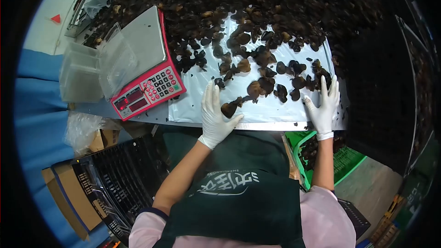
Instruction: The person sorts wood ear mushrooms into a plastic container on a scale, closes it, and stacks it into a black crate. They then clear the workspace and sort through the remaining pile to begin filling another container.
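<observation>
While both gloved hands lie on the plastic sheet (pixel 275 105), the left hand (pixel 215 118) rests flat with fingers spread at about seven o'clock of the scattered dried mushrooms, its thumb just beside one curled mushroom piece (pixel 228 109); the right hand (pixel 325 105) is also spread, fingers up, at about four o'clock of the same scatter, touching or nearly touching the outermost pieces near its fingertips. Neither hand pinches anything. The loose pieces form a band between the hands, its long axis running from nine to three o'clock, thickening toward twelve o'clock into the big heap of dried mushrooms (pixel 257 4). The piece by the left thumb seems to lie with its longer side pointing toward one o'clock, though the lens bends the view and I would not swear to it. To handle this spread well, I judge the palms should stay low and sweep lightly, so brittle caps slide on the sheet and do not crack or skip off the near edge, where a green crate (pixel 349 160) stands below. A red electronic scale (pixel 149 69) sits at ten o'clock of the left hand, with clear plastic tubs (pixel 87 71) touching its far side.
</observation>
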A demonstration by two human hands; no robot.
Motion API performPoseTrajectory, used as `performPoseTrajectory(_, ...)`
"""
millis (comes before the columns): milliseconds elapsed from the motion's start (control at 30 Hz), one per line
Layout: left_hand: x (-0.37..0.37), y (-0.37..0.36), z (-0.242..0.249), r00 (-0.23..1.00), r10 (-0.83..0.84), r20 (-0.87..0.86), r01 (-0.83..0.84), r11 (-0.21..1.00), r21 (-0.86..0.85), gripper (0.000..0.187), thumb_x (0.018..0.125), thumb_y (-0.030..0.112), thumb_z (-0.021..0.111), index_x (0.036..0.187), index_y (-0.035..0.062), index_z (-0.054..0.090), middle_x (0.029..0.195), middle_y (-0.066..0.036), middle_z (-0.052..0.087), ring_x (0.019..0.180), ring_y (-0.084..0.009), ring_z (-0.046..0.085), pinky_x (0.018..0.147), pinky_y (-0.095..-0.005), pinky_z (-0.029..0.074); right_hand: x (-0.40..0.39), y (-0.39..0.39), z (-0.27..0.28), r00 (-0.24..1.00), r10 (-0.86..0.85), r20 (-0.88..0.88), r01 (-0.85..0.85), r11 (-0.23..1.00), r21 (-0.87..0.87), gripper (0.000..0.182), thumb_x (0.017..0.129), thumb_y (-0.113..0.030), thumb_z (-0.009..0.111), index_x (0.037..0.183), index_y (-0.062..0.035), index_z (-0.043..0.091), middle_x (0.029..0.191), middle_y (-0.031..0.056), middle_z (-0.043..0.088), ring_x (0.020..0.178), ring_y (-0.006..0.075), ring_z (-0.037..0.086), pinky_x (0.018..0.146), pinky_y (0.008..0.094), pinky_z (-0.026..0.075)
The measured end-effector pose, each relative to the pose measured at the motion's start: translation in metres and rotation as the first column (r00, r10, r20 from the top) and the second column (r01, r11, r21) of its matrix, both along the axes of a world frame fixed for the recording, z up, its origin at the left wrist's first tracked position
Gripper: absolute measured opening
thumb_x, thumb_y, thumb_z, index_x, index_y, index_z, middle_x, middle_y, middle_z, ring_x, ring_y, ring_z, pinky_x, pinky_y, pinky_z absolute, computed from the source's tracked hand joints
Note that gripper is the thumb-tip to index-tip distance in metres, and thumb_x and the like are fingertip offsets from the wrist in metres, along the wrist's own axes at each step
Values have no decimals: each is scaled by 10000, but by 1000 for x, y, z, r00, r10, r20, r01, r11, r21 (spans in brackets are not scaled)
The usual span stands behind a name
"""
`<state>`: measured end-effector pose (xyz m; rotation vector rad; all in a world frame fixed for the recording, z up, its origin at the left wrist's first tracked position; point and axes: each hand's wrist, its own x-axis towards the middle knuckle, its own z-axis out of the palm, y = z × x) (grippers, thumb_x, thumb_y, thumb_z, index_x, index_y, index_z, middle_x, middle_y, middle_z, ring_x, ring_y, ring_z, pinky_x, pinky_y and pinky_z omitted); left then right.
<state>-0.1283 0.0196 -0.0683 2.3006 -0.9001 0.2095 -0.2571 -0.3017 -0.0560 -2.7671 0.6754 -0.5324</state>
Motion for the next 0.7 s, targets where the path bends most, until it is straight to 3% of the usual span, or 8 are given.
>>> performPoseTrajectory(67, 0, 1, 0, 1000, 6, 16, -6, 1000, -16, 1144, 711, 325, 873, 1559, -34, 195, 1598, -289, 230, 1453, -452, 276, 1176, -534, 252, 5, 19, 1, 991, -55, 119, 58, 998, -23, 832, 763, -358, 822, 1498, -166, 482, 1634, 199, 262, 1503, 446, 206, 1194, 588, 163)
performPoseTrajectory(233, -1, 1, 2, 1000, 4, 17, -4, 1000, -26, 1128, 713, 309, 871, 1558, -33, 205, 1590, -282, 254, 1447, -444, 291, 1176, -526, 257, 77, 78, 28, 936, 231, 267, -224, 973, -55, 402, 770, -229, 781, 1163, -171, 716, 1479, 97, 496, 1433, 409, 327, 1166, 593, 213)
performPoseTrajectory(300, -1, 2, 1, 1000, -4, 24, 5, 1000, -29, 1122, 715, 304, 868, 1557, -33, 208, 1587, -279, 261, 1445, -440, 295, 1177, -523, 259, 113, 96, 31, 897, 343, 278, -340, 939, -62, 384, 756, -230, 789, 1131, -176, 726, 1496, 108, 479, 1456, 411, 290, 1175, 603, 202)
performPoseTrajectory(467, -2, 2, 2, 999, 27, 20, -27, 1000, -2, 1086, 747, 316, 841, 1554, -44, 210, 1575, -271, 290, 1443, -428, 304, 1182, -513, 249, 162, 115, 27, 914, 404, 30, -394, 903, -169, 226, 720, -199, 799, 910, -123, 703, 1487, 128, 490, 1489, 415, 246, 1198, 640, 98)
performPoseTrajectory(567, -2, 3, 2, 1000, 17, -2, -17, 1000, -4, 1064, 764, 330, 827, 1551, -50, 219, 1569, -269, 307, 1443, -426, 305, 1182, -512, 246, 116, 93, 50, 928, 288, 234, -290, 957, -29, 164, 752, -169, 788, 881, -136, 691, 1426, 81, 545, 1457, 356, 320, 1210, 605, 108)
performPoseTrajectory(633, -3, 4, 2, 1000, 17, -17, -17, 1000, -2, 1056, 770, 330, 823, 1550, -52, 222, 1568, -267, 311, 1443, -425, 305, 1182, -512, 247, 59, 64, 66, 930, 148, 335, -133, 989, -69, 196, 738, -128, 780, 914, -145, 696, 1365, 80, 590, 1351, 367, 438, 1150, 550, 229)
performPoseTrajectory(667, -1, 4, 2, 1000, 5, -5, -5, 1000, -1, 1047, 775, 333, 818, 1549, -53, 226, 1566, -263, 316, 1442, -425, 306, 1181, -511, 248, 26, 45, 79, 967, 87, 240, -50, 987, -154, 241, 709, -112, 763, 937, -138, 690, 1362, 93, 598, 1328, 377, 457, 1074, 521, 300)
performPoseTrajectory(700, -2, 4, 1, 1000, -4, 5, 4, 1000, 3, 1038, 781, 336, 813, 1547, -53, 231, 1564, -260, 321, 1440, -425, 307, 1181, -511, 249, -7, 32, 86, 985, -33, 170, 50, 994, -97, 193, 749, -115, 747, 930, -139, 685, 1347, 68, 583, 1390, 361, 394, 1119, 563, 249)
